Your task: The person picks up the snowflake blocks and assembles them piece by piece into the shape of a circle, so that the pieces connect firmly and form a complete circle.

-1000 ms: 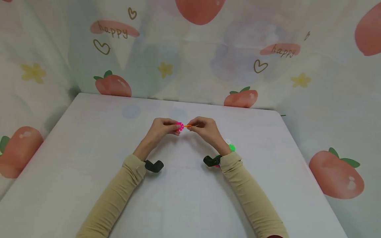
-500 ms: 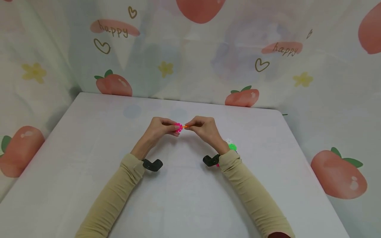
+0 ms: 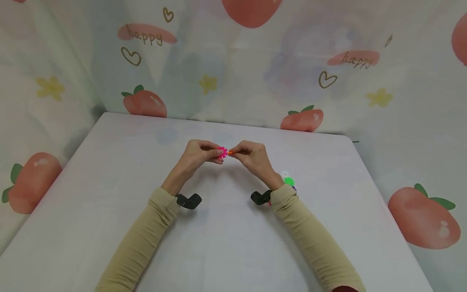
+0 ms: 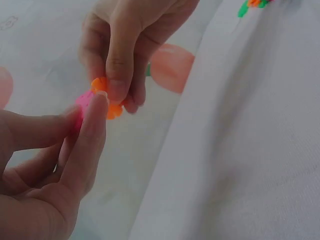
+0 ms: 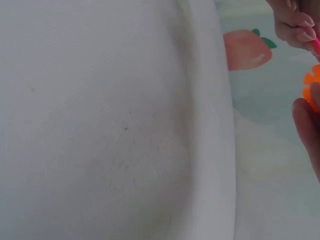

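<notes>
In the head view my left hand (image 3: 197, 156) pinches a notched pink snowflake disc (image 3: 223, 152) between thumb and fingers above the far half of the table. Facing it, my right hand (image 3: 253, 156) pinches an orange snowflake disc (image 3: 230, 153), seen edge-on. The two discs meet edge to edge between the fingertips. The left wrist view shows the orange disc (image 4: 114, 111) overlapping the pink disc (image 4: 82, 102), partly covered by fingers of both hands. At the right wrist view's edge, the orange disc (image 5: 311, 80) shows beneath the pink one.
Beside my right wrist a white disc (image 3: 284, 174) and a green disc (image 3: 289, 181) lie on the white table (image 3: 219, 243). More coloured pieces are partly hidden under that forearm. A cloth backdrop (image 3: 248, 73) with printed fruit stands behind the table.
My hands have drawn slightly closer, bringing the orange disc up to the pink disc's edge. The head view has turned a little, so the backdrop sits further right. Both grips stay the same.
</notes>
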Available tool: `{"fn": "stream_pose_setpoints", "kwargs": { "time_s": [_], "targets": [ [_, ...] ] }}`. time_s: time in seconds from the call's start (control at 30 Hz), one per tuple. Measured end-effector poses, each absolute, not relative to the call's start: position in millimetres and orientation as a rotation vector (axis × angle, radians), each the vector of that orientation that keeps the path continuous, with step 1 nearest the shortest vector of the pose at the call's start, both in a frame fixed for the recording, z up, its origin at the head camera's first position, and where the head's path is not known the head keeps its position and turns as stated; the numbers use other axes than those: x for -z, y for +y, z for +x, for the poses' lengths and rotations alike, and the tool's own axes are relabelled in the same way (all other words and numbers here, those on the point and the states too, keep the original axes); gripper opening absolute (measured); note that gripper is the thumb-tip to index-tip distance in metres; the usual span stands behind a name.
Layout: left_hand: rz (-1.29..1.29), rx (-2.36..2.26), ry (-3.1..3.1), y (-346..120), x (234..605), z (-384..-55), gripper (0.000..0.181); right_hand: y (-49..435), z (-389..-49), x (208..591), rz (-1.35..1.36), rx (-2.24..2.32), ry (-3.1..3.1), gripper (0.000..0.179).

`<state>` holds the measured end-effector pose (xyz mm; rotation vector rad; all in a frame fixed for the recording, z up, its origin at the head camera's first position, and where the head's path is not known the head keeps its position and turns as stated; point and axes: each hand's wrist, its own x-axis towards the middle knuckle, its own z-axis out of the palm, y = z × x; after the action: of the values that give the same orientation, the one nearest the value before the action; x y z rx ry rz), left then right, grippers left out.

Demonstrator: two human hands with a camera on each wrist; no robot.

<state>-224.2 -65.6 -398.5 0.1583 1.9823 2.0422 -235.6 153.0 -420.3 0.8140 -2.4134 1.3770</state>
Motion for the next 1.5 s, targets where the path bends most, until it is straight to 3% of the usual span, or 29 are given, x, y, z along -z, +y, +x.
{"fn": "stream_pose_setpoints", "kwargs": {
  "time_s": [0.93, 1.1, 1.5],
  "targets": [
    [0.131, -1.838, 2.16, -58, 418, -228, 0.016, 159, -228, 441, 0.99, -1.257, -2.361, 0.012],
    [0.186, -1.809, 2.161, -62, 422, -229, 0.017, 168, -223, 444, 0.889, -1.477, -2.513, 0.02],
    [0.228, -1.722, 2.117, -59, 425, -227, 0.03, 172, -219, 434, 0.736, -1.69, -2.563, 0.018]
  ]
}}
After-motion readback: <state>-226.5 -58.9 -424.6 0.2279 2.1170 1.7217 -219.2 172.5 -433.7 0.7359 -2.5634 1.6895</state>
